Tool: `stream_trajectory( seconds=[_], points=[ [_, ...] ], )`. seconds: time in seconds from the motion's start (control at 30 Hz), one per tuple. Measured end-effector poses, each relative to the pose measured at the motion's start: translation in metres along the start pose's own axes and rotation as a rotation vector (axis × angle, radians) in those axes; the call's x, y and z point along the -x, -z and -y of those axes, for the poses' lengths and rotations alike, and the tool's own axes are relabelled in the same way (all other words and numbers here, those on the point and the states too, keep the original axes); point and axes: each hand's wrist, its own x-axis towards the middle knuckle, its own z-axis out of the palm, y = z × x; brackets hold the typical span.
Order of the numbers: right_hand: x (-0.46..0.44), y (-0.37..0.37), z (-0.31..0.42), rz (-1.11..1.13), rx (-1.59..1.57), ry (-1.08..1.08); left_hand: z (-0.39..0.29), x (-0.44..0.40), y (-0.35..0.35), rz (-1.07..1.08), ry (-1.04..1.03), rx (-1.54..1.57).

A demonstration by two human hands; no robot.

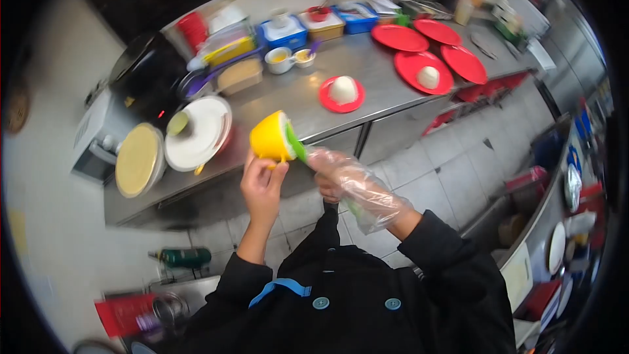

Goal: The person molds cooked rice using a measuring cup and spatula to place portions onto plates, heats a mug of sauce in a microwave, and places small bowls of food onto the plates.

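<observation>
My left hand (261, 182) grips a yellow cup (267, 137) by its handle, with the cup tipped so its mouth faces right. White food shows at the cup's rim. In a clear plastic glove, my right hand (334, 170) is closed on a green spatula (295, 143), whose blade touches the cup's mouth. Beyond them on the steel counter, a small red plate (341, 107) bears a white rice mound (343, 90). Farther right, another white mound (428, 77) sits on a larger red plate (407, 80).
More red plates (400, 37) lie at the counter's back right. Two small white cups (279, 60) and blue tubs (285, 37) stand behind. A white lid (196, 147) and a cream lid (137, 160) are at left, near a black cooker (147, 78). A second worktop (517, 278) runs along the right.
</observation>
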Motion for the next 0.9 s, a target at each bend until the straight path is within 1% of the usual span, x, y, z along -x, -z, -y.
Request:
stream_trajectory(
  seconds=[0.07,0.1,0.17,0.2,0.27,0.3,0.33,0.37,0.4,0.47,0.5,0.57,0.6,0.67,0.7,0.73,0.8,0.83,0.9],
  points=[
    [-0.004,0.067,0.016,-0.206,-0.056,0.188,0.045,-0.046,-0.049,0.074,0.485,0.082],
    [-0.006,0.106,0.021,-0.221,-0.222,0.267,0.062,-0.077,-0.082,0.099,0.581,0.366],
    [0.008,0.157,0.041,-0.436,-0.337,0.399,0.091,-0.143,-0.142,0.232,0.735,0.568],
    [0.017,0.17,0.053,-0.641,-0.291,0.442,0.114,-0.174,-0.171,0.265,0.736,0.584],
    [0.026,0.212,0.057,-0.842,-0.38,0.471,0.178,-0.234,-0.235,0.405,0.731,0.331],
    [0.03,0.223,0.058,-0.945,-0.33,0.476,0.207,-0.263,-0.268,0.425,0.731,0.347],
    [0.033,0.233,0.058,-1.046,-0.282,0.475,0.235,-0.29,-0.3,0.551,0.593,0.109],
    [0.037,0.241,0.058,-1.086,-0.174,0.436,0.255,-0.316,-0.33,0.666,0.44,-0.13],
    [0.039,0.247,0.058,-1.124,-0.071,0.392,0.268,-0.34,-0.358,0.686,0.438,-0.12],
    [0.037,0.256,0.053,-1.324,0.132,0.251,0.29,-0.374,-0.41,0.855,0.053,-0.377],
    [0.036,0.257,0.054,-1.342,0.124,0.24,0.303,-0.381,-0.431,0.873,0.06,-0.365],
    [0.034,0.259,0.053,-1.418,0.252,0.109,0.33,-0.386,-0.462,0.778,-0.282,-0.28],
    [0.032,0.263,0.048,-1.428,0.24,0.099,0.342,-0.383,-0.47,0.793,-0.276,-0.274],
    [0.028,0.273,0.038,-1.453,0.339,0.02,0.364,-0.372,-0.478,0.926,-0.42,-0.399],
    [0.025,0.265,0.057,-1.455,0.25,-0.053,0.376,-0.37,-0.478,1.074,-0.482,-0.481],
    [0.024,0.27,0.052,-1.458,0.242,-0.065,0.386,-0.367,-0.478,1.086,-0.475,-0.476],
    [0.022,0.286,0.041,-1.46,0.347,0.059,0.396,-0.365,-0.48,1.309,-0.307,-0.537],
    [0.022,0.286,0.045,-1.463,0.335,0.054,0.391,-0.368,-0.48,1.322,-0.306,-0.536],
    [0.024,0.285,0.059,-1.49,0.368,0.032,0.375,-0.378,-0.476,1.154,-0.339,-0.485]
  ],
)
